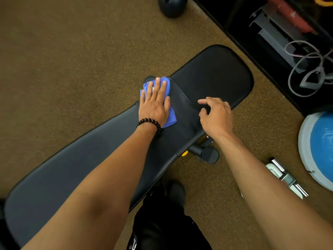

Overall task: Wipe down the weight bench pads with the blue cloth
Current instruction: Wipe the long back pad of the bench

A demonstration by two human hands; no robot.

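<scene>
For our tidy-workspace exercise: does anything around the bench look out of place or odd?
Nothing on the black padded weight bench looks damaged or spilled. The one oddity is a chrome dumbbell lying loose on the brown speckled floor beside the blue balance dome, close to where the person stands, a possible trip hazard.

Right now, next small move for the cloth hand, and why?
Probably sweep the left hand and blue cloth right, across the seam onto the seat pad. The palm lies flat on the cloth at the back pad's far edge, and the right hand rests fingertips near the seam, holding nothing.
</scene>
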